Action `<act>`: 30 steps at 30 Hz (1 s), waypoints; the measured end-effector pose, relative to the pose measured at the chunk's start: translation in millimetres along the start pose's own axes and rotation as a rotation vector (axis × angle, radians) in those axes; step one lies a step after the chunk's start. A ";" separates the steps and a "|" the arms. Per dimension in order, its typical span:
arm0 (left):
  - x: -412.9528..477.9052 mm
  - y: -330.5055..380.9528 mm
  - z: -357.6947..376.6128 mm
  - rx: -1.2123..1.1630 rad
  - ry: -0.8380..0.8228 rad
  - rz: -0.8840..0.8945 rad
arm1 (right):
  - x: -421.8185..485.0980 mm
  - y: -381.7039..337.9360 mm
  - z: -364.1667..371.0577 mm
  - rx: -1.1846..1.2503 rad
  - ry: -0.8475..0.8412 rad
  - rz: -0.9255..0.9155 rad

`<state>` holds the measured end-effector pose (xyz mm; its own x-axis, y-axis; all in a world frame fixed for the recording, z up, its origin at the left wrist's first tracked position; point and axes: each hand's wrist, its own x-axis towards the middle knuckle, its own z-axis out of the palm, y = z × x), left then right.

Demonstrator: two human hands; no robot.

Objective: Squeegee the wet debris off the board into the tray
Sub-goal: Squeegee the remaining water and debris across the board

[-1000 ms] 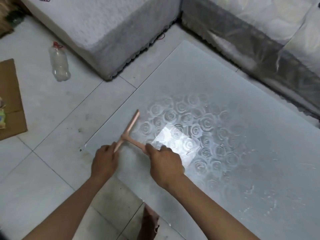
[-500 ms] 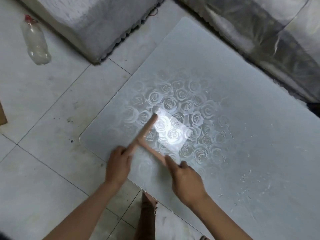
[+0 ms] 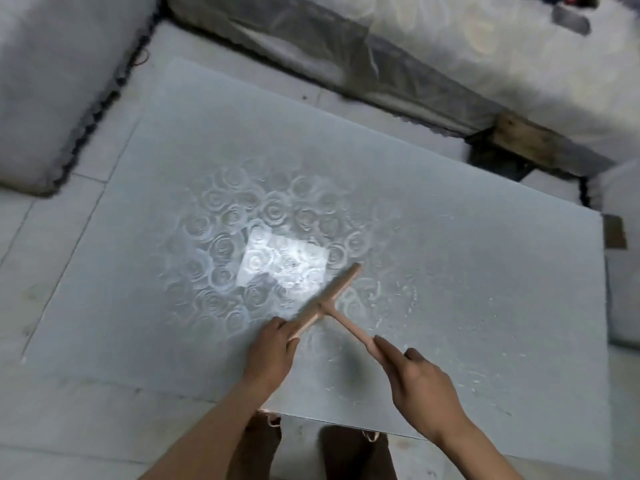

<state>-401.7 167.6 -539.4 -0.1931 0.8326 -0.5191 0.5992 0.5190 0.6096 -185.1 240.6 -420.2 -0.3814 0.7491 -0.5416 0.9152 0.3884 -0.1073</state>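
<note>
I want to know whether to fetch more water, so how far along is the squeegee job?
Done: nothing clearly. In hand: left hand and right hand hold the squeegee on the board. Left: white debris right of the blade remains; no tray is in view.

Two hands work a T-shaped squeegee on a pale board laid on the floor

The left hand (image 3: pixel 273 355) grips the near end of the squeegee (image 3: pixel 327 301) blade while the right hand (image 3: pixel 420 386) closes around its handle; the blade lies on the board (image 3: pixel 485 271) beside a bright glare patch over embossed rose patterns (image 3: pixel 242 220), with white wet debris (image 3: pixel 401 306) scattered to the right
</note>
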 end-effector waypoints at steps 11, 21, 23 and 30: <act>96.1 125.4 13.6 0.468 -0.168 0.011 | 68.7 191.3 -64.5 0.198 0.154 0.220; 209.8 215.5 79.0 0.701 -0.146 -0.109 | 239.2 286.1 -137.4 0.338 0.146 0.063; 224.4 215.0 90.7 0.711 -0.153 -0.158 | 272.7 281.4 -139.4 0.335 0.140 0.036; 236.7 209.0 89.7 0.776 -0.265 -0.204 | 212.3 290.2 -68.4 0.311 0.207 0.008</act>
<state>-252.5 455.8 -588.6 -0.2249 0.6136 -0.7569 0.9547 0.2940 -0.0453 -9.4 549.1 -509.3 -0.3630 0.8567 -0.3664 0.9018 0.2242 -0.3694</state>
